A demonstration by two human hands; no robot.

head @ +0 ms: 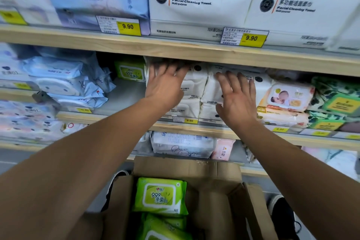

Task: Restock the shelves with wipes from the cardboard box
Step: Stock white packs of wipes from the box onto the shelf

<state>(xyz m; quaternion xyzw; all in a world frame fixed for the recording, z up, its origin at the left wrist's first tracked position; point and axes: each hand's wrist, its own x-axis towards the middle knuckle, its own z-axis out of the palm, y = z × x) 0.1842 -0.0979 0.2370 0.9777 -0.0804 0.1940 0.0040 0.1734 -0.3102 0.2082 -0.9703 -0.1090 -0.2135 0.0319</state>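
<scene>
An open cardboard box (218, 196) stands below me and holds green wipe packs (160, 196). On the middle shelf (124, 118) sit two stacks of white wipe packs (196, 91). My left hand (165, 83) lies flat with spread fingers on the left white stack. My right hand (237, 99) presses with straight fingers on the right white stack (212, 91). One green wipe pack (130, 71) stands deeper on the same shelf, left of my left hand. Neither hand grips anything.
Blue wipe packs (66, 81) pile up at the shelf's left, baby wipes (288, 97) and green leafy packs (337, 103) at the right. White facial towel packs (198, 3) fill the upper shelf. A bare gap (124, 95) lies between the blue and white packs.
</scene>
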